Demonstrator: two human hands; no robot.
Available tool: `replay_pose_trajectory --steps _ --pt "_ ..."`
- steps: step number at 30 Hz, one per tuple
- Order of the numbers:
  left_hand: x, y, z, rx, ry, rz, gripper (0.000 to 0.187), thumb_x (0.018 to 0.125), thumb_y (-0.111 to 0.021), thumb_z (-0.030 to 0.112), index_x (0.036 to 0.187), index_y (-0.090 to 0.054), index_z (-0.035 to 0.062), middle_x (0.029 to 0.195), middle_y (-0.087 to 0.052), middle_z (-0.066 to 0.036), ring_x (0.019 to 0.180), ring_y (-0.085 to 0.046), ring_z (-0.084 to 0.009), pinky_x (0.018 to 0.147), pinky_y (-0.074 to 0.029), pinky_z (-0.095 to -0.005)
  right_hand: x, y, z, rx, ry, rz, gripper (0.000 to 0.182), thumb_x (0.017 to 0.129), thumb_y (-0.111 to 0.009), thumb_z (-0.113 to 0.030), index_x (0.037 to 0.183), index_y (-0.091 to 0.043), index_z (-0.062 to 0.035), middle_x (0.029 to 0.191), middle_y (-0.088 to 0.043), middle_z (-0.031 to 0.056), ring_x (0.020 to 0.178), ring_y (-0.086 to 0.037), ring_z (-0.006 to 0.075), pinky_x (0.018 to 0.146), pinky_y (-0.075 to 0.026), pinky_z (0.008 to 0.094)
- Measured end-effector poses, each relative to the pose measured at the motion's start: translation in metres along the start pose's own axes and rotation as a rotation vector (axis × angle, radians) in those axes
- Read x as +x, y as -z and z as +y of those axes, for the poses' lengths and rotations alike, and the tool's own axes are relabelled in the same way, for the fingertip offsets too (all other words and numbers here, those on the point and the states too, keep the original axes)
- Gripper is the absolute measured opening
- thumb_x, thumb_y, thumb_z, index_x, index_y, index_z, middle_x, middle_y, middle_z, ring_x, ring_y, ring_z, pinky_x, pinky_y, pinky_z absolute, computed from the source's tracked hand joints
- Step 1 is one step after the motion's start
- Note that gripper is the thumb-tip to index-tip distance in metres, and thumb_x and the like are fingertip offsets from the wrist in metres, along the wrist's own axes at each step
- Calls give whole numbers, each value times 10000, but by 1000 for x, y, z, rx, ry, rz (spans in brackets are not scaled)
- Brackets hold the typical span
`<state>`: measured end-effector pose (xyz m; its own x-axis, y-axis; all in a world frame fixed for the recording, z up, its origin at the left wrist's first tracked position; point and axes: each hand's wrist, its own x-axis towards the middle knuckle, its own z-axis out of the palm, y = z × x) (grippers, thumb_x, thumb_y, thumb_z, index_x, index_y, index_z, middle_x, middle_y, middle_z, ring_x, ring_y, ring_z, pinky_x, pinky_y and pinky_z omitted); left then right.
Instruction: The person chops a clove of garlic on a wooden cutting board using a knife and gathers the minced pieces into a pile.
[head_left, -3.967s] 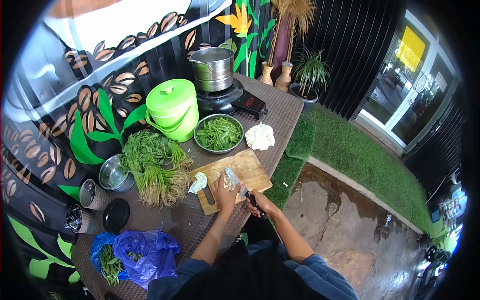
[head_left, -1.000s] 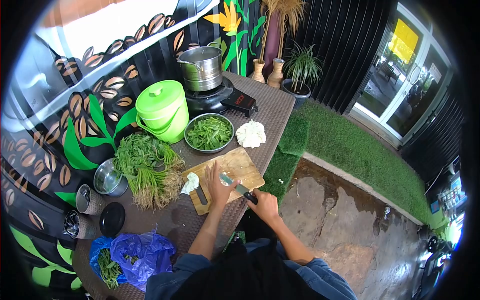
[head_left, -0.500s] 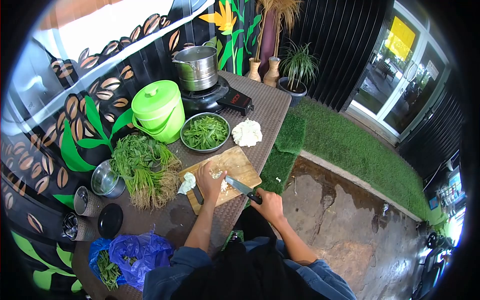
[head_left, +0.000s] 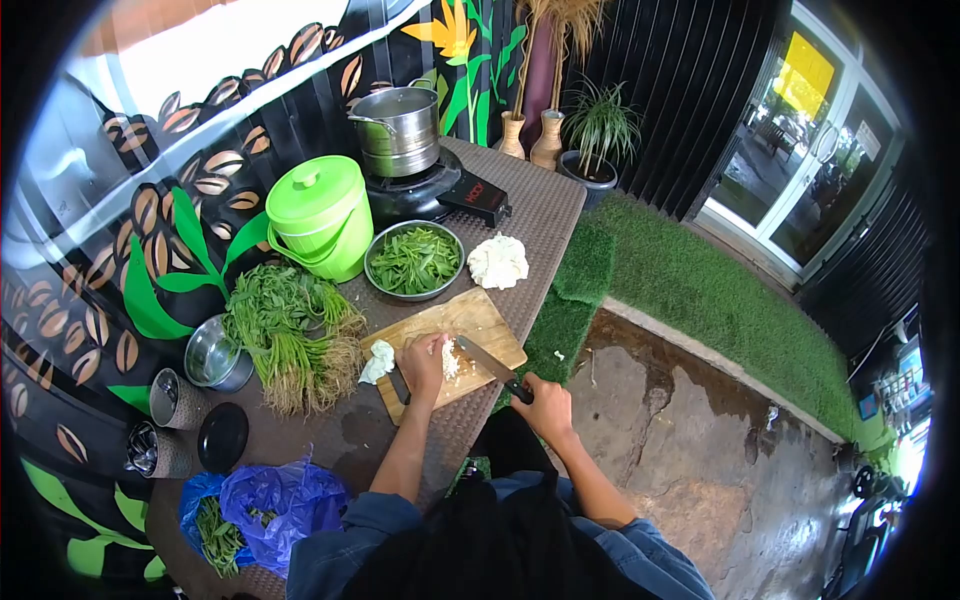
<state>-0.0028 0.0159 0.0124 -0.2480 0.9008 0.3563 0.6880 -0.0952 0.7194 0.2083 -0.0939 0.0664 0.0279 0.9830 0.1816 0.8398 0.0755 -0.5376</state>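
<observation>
My right hand (head_left: pixel 547 408) is wrapped round the black handle of a knife (head_left: pixel 488 362), whose blade lies over a wooden cutting board (head_left: pixel 478 320). Small white chopped pieces (head_left: pixel 452 362) are on the board left of the blade. Beside them, my left hand (head_left: pixel 423 368) rests at the board with its fingers drawn together; what they hold, if anything, is hidden. A crumpled pale green-white piece (head_left: pixel 377 362) lies at the board's left edge. Behind the board are a metal bowl of green leaves (head_left: pixel 414 262) and a white lumpy heap (head_left: pixel 498 262).
Rooted greens (head_left: pixel 290 340) lie left of the board, near an empty metal bowl (head_left: pixel 216 356). A lidded green bucket (head_left: pixel 318 215) and a pot (head_left: pixel 398 135) on a stove (head_left: pixel 425 192) stand behind. Blue plastic bags (head_left: pixel 275 510) lie at the near left. The table edge (head_left: pixel 545 270) runs along the right.
My left hand's fingers have drawn together, and the knife blade has moved slightly up and right, away from them. The camera view has shifted slightly.
</observation>
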Motion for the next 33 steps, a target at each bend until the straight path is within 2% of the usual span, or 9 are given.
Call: replay_pose_trajectory --steps 5,7,11,13,14,17,20,23,33 --pt "-7 -10 -3 -201 -5 -66 347 733 -745 276 1028 -684 104 831 -665 -16 903 -554 -235 829 -355 -396 0 -4 -2 11 -9 0 264 687 -695 -260 822 -588 -59 626 -602 136 636 -619 323 606 -488 412" --pt "-9 -10 7 -166 -191 57 554 679 -784 309 1163 -612 104 848 -652 -26 876 -552 -245 829 -370 -391 -1 -4 -3 17 -9 8 264 688 -695 -261 820 -587 -60 617 -598 135 630 -617 323 603 -486 412" --pt "-9 -13 7 -81 -191 79 605 631 -813 316 1151 -595 97 850 -636 -24 850 -546 -246 803 -388 -387 -5 -3 -3 36 -3 40 267 695 -697 -271 814 -582 -62 625 -602 137 627 -616 322 601 -485 411" --pt "-4 -20 0 -277 -47 87 499 640 -808 282 1054 -607 89 833 -628 -25 817 -545 -237 779 -402 -386 -8 2 -4 34 6 55 269 697 -698 -275 812 -579 -63 626 -602 137 625 -616 321 601 -485 411" --pt "-2 -23 -5 -322 -23 85 324 668 -789 241 892 -622 76 785 -631 -46 798 -543 -229 762 -407 -376 -10 5 -4 35 2 35 266 701 -694 -265 803 -574 -51 655 -616 148 643 -623 330 603 -491 419" --pt "4 -25 -14 -97 -74 40 208 714 -770 198 815 -670 47 718 -645 -60 772 -598 -184 689 -443 -302 -14 7 -3 33 -24 22 268 702 -696 -267 800 -572 -51 667 -620 149 644 -623 328 600 -492 416" --pt "7 -22 -5 -280 59 -27 180 753 -738 213 759 -704 36 652 -655 -80 674 -600 -187 675 -445 -304 -14 8 -2 28 -38 36 270 699 -700 -276 807 -574 -62 652 -611 141 628 -616 317 591 -486 405" --pt "7 -19 0 -299 41 -67 189 781 -702 225 800 -715 38 696 -662 -134 634 -631 -262 629 -476 -379 -14 10 -4 14 -22 43 264 700 -704 -261 797 -567 -56 670 -619 144 641 -621 323 592 -489 413" --pt "8 -15 2 -263 -62 -51 186 761 -701 243 807 -720 64 720 -675 -114 691 -640 -253 657 -466 -367 -17 7 -8 -16 33 10 260 694 -710 -230 780 -545 -49 710 -625 142 665 -620 323 594 -482 424"
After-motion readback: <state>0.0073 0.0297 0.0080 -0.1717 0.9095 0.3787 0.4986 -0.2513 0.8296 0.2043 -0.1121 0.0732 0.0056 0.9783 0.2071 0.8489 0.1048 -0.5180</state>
